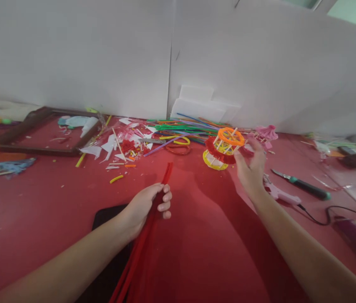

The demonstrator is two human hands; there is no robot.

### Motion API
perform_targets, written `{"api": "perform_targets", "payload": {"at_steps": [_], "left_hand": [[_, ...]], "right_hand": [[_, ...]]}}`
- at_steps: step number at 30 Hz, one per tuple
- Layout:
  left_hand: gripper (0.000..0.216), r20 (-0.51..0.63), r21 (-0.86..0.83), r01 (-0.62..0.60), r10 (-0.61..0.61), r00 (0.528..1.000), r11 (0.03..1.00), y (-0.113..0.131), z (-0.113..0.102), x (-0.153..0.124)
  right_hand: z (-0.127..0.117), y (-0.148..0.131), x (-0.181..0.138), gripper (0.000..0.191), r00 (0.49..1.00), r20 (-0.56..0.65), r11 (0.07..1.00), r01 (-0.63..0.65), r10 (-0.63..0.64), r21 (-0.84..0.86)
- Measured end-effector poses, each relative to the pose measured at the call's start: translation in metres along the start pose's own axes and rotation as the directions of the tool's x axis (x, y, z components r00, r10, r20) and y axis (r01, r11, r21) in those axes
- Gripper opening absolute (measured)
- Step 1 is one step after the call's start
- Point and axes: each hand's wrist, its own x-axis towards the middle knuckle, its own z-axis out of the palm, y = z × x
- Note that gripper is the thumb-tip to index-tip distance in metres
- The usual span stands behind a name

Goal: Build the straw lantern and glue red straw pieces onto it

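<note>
Small lantern-like frame (223, 148) stood upright on the red table (54, 210), just ahead of my right hand (251, 170). It had an orange ring on top, a yellow ring at the base, pale sticks between them, and a red fringe around the middle. Upper part looked assembled; fringe covered only the middle band as far as I could see, so I judged trimming partly done, with the lower part bare.

My right hand was at the frame's right side, fingers spread and loosely open. Whether fingertips touched it or just hovered, I could not tell; they gripped nothing.

My left hand (148, 206) was closed around a bundle of red pipe cleaners (143, 248), tips pointing away toward the frame, the rest trailing back toward me over a dark mat (108, 219). Plenty of red stock unused, by my reckoning.

Farther out: a heap of coloured straws (184, 125) near the wall, scissors (151, 140) among paper scraps (114, 147), a wooden tray (39, 134) at left. To my right lay a pink glue gun (280, 194) with its cord, and a green-handled knife (302, 185) beyond it.
</note>
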Motion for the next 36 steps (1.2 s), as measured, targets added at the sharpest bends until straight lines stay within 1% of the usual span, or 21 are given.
{"api": "perform_targets", "payload": {"at_steps": [2,3,4,5,6,7,8,9,10,13,15,17,20,23,26,29,32,33,34,35,36], "left_hand": [[0.031,-0.004,-0.009,-0.002,0.002,1.0,1.0,0.0,0.0,0.001],[0.031,-0.005,-0.016,-0.007,0.006,1.0,1.0,0.0,0.0,0.001],[0.031,-0.005,-0.023,-0.011,0.011,1.0,1.0,0.0,0.0,0.001],[0.03,-0.002,-0.03,-0.016,0.016,1.0,0.999,0.0,0.0,0.001],[0.03,-0.001,-0.036,-0.02,0.02,1.0,0.999,0.0,0.0,0.0],[0.031,-0.002,-0.038,-0.025,0.025,1.0,0.999,0.0,0.0,0.0],[0.031,-0.006,-0.037,-0.026,0.026,1.0,0.999,0.0,0.0,-0.001],[0.031,-0.01,-0.032,-0.027,0.027,1.0,0.999,0.0,-0.001,-0.001],[0.031,-0.013,-0.026,-0.027,0.026,1.0,0.999,0.0,-0.001,-0.002],[0.03,-0.004,-0.011,-0.025,0.025,1.0,1.0,0.0,-0.003,-0.002],[0.03,0.006,-0.018,-0.026,0.027,1.0,0.999,0.0,-0.003,-0.002],[0.029,0.004,-0.038,-0.032,0.033,0.999,0.999,0.001,-0.001,-0.002],[0.028,-0.018,-0.059,-0.052,0.051,0.999,0.997,0.003,0.001,-0.003],[0.026,-0.032,-0.058,-0.073,0.071,0.997,0.996,0.004,-0.001,-0.005],[0.024,-0.028,-0.052,-0.094,0.093,0.995,0.994,0.003,-0.003,-0.007],[0.023,-0.007,-0.043,-0.105,0.105,0.994,0.993,0.003,-0.003,-0.007],[0.023,0.018,-0.037,-0.12,0.121,0.992,0.992,0.004,-0.001,-0.007],[0.023,0.025,-0.033,-0.126,0.127,0.992,0.992,0.004,0.0,-0.007],[0.023,0.031,-0.028,-0.13,0.131,0.991,0.991,0.004,0.001,-0.006],[0.024,0.038,-0.018,-0.13,0.131,0.991,0.991,0.004,0.001,-0.005],[0.025,0.045,-0.006,-0.128,0.128,0.991,0.992,0.003,0.002,-0.005]], "right_hand": [[-0.011,-0.02,0.002,0.034,0.977,-0.159,0.989,0.144,-0.145,-0.016],[-0.015,-0.033,0.003,0.029,0.953,-0.158,0.965,0.262,-0.259,0.001],[-0.016,-0.046,0.003,0.023,0.922,-0.089,0.924,0.382,-0.377,0.036],[-0.014,-0.059,0.003,0.016,0.877,0.017,0.874,0.477,-0.48,0.094],[-0.009,-0.072,0.004,0.014,0.834,0.164,0.849,0.507,-0.527,0.148],[0.0,-0.083,0.005,0.015,0.802,0.324,0.865,0.477,-0.501,0.156],[0.013,-0.092,0.006,0.02,0.77,0.501,0.909,0.404,-0.396,0.099],[0.028,-0.1,0.009,0.026,0.702,0.666,0.942,0.336,-0.251,0.0],[0.044,-0.105,0.013,0.029,0.66,0.726,0.947,0.319,-0.194,-0.037],[0.093,-0.112,0.031,0.033,0.569,0.815,0.944,0.317,-0.113,-0.091],[0.118,-0.114,0.046,0.033,0.492,0.866,0.94,0.326,-0.082,-0.096],[0.133,-0.119,0.061,0.024,0.424,0.905,0.94,0.321,-0.037,-0.113],[0.142,-0.131,0.08,0.009,0.319,0.947,0.953,0.279,0.028,-0.122],[0.138,-0.142,0.094,0.016,0.185,0.98,0.982,0.161,0.065,-0.096],[0.121,-0.148,0.104,0.027,0.036,0.997,0.996,-0.042,0.075,-0.073],[0.091,-0.15,0.11,0.04,-0.095,0.995,0.972,-0.23,0.036,-0.057],[0.053,-0.145,0.109,0.046,-0.198,0.98,0.935,-0.343,0.02,-0.089],[0.041,-0.141,0.106,0.046,-0.222,0.974,0.923,-0.368,0.031,-0.113],[0.028,-0.136,0.101,0.046,-0.234,0.971,0.913,-0.382,0.054,-0.143],[0.016,-0.129,0.094,0.045,-0.221,0.972,0.905,-0.395,0.075,-0.16],[0.004,-0.121,0.086,0.044,-0.19,0.976,0.895,-0.408,0.108,-0.178]]}}
